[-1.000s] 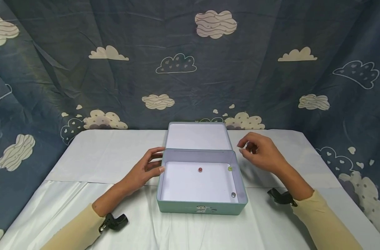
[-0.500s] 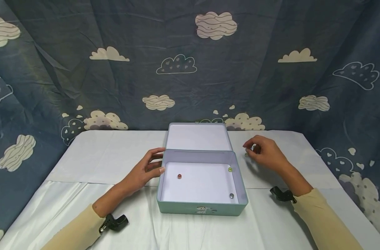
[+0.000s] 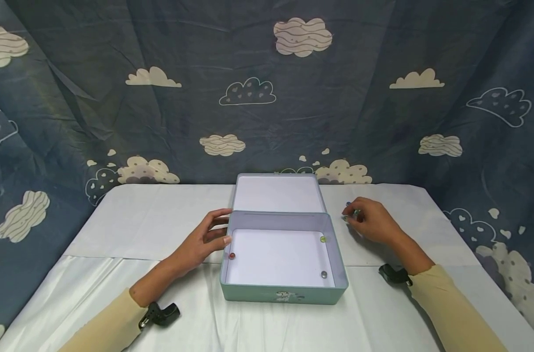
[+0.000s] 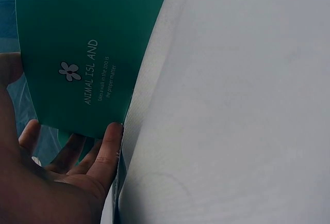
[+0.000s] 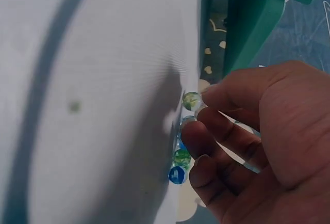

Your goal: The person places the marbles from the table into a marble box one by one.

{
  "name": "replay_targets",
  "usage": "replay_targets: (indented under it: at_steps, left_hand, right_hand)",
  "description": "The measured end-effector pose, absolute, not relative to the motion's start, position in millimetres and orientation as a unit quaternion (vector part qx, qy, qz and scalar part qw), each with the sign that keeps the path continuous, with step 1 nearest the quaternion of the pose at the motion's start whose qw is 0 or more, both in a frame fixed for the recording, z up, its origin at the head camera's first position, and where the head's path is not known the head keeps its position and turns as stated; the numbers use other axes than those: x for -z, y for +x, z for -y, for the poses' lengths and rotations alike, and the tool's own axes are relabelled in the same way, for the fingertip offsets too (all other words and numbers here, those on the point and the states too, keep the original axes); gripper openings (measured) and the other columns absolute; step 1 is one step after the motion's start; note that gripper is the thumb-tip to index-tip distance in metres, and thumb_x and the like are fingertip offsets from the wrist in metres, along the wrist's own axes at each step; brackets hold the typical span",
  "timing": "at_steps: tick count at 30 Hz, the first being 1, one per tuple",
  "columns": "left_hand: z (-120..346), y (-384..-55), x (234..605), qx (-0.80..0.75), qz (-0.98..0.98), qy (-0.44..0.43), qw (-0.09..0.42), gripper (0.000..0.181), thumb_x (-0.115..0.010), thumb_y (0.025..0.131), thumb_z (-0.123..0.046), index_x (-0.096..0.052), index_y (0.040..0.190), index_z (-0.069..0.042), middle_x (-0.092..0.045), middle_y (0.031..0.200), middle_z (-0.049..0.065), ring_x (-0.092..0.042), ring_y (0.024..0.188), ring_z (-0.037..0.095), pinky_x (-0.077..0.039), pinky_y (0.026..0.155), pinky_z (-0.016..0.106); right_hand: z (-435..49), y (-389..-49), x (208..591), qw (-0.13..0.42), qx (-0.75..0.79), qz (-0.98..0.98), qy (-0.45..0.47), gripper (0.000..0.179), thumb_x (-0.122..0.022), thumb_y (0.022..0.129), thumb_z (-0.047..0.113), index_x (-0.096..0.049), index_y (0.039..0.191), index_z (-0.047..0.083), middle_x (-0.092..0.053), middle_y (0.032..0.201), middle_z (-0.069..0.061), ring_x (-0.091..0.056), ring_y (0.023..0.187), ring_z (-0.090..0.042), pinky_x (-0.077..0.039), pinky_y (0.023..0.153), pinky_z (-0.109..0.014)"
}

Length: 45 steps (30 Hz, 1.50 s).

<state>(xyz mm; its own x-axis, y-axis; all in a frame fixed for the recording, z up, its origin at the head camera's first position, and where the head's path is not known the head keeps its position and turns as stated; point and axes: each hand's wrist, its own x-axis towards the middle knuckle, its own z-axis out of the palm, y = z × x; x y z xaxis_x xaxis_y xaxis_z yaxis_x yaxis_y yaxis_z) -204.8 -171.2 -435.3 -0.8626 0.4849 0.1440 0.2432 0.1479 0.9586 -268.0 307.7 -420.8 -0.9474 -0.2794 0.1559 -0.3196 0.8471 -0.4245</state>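
A shallow green tin box (image 3: 284, 293) with a pale inside stands open on the table. Inside lie a red marble (image 3: 232, 255) at the left wall, a yellow-green marble (image 3: 323, 239) at back right and a grey marble (image 3: 324, 275) at front right. My left hand (image 3: 209, 233) rests its fingers and thumb against the box's left side. My right hand (image 3: 372, 220) is low over loose marbles right of the box, fingers bent. In the right wrist view, thumb and fingertips are right at a yellow-swirled marble (image 5: 191, 101), with green (image 5: 181, 157) and blue (image 5: 177, 175) marbles alongside.
The tin's lid (image 3: 277, 191) lies folded back behind the box. White cloth (image 3: 161, 215) covers the table. A dark cloud-print curtain (image 3: 258, 122) hangs behind and around it. Black wrist cameras (image 3: 161, 314) are strapped to both sleeves.
The red marble has rolled left across the box to its left wall. My right hand has moved slightly right and down to the loose marbles. My left hand stays put.
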Motion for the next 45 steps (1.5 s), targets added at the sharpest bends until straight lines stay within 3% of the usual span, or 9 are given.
replay_targets:
  at_steps: [8,28,45]
  left_hand:
    - [171,-205,435,-0.606,-0.751,0.241,0.101,0.069,-0.067,0.106,-0.022,-0.031,0.165,-0.024,-0.039,0.163,0.018,-0.046,0.147,0.044,-0.052,0.107,0.055]
    - [171,-206,436,-0.605,-0.754,0.235,0.098,0.069,-0.068,0.105,-0.023,-0.033,0.164,-0.027,-0.039,0.163,0.017,-0.047,0.147,0.043,-0.054,0.105,0.054]
    - [172,-205,436,-0.605,-0.754,0.235,0.1,0.069,-0.068,0.105,-0.022,-0.033,0.164,-0.027,-0.039,0.163,0.017,-0.046,0.147,0.044,-0.054,0.105,0.053]
  right_hand:
    - [-306,-267,424,0.043,-0.221,0.961,0.161,0.013,-0.077,0.091,0.002,-0.077,0.103,0.005,-0.068,0.101,-0.008,-0.056,0.079,-0.021,-0.049,0.069,-0.036]
    - [-299,-266,422,0.007,-0.245,0.957,0.157,0.015,-0.077,0.089,0.001,-0.076,0.103,0.006,-0.069,0.094,-0.004,-0.058,0.079,-0.02,-0.052,0.069,-0.036]
    - [-285,-253,395,0.075,-0.249,0.943,0.208,0.014,-0.076,0.091,0.004,-0.077,0.104,0.01,-0.069,0.096,-0.001,-0.06,0.078,-0.021,-0.049,0.066,-0.033]
